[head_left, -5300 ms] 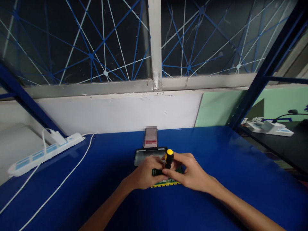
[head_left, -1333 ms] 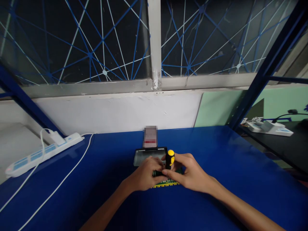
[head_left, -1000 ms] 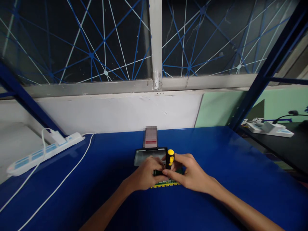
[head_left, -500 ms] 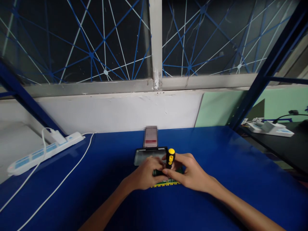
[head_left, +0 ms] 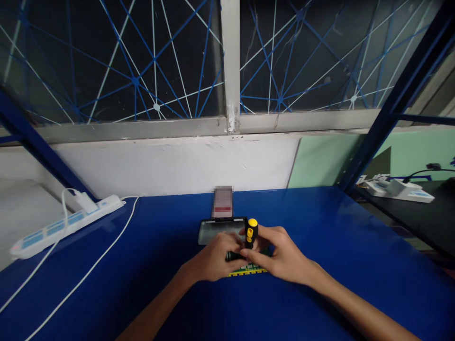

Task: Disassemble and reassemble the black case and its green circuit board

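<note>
My right hand (head_left: 282,253) is closed around a black and yellow screwdriver (head_left: 251,233), which stands nearly upright with its yellow end up. Its tip is hidden behind my fingers. Beneath both hands lies a green circuit board (head_left: 249,267) with a yellow-marked near edge. My left hand (head_left: 216,258) grips the board from the left, thumb near its front edge, fingertips close to the screwdriver. A dark rounded part (head_left: 232,256) shows between the left thumb and forefinger; its kind is unclear. Just behind the hands is a shallow dark-rimmed tray (head_left: 216,231).
A blurred-out upright card-like thing (head_left: 222,201) is behind the tray. On the left of the blue table (head_left: 170,303) lies a white power strip (head_left: 71,225) with a white cable (head_left: 103,265). Blue frame posts flank the table, and a wall with windows rises behind.
The screwdriver handle has turned and leaned slightly to the left. My left hand has shifted a little, covering more of the board's left end. Everything else is as before.
</note>
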{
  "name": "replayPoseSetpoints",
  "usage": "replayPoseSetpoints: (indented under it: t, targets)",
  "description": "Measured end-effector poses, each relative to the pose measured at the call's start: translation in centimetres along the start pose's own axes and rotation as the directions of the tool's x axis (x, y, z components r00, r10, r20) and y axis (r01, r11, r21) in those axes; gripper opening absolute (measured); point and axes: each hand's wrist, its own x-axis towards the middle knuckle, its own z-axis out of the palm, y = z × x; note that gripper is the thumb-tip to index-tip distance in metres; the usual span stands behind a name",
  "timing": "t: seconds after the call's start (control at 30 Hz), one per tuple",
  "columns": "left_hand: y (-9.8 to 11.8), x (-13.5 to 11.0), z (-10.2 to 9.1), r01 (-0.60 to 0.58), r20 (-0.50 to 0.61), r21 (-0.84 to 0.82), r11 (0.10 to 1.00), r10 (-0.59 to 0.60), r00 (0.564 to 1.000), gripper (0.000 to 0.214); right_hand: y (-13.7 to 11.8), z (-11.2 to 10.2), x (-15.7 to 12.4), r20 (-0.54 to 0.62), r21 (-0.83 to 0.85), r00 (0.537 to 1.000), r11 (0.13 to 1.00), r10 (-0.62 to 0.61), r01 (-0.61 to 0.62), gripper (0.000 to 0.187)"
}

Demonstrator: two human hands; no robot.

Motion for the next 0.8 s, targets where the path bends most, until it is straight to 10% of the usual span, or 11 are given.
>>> replayPoseSetpoints:
  t: [0.8]
  targets:
    - [-0.7, -0.19, 0.34, 0.033, -0.035, 0.019, 0.999, -0.032, 0.999, 0.013, 0.16, 0.12, -0.03, -0.026, -0.042, 1.0, 0.999, -0.008, 0.007, 0.02]
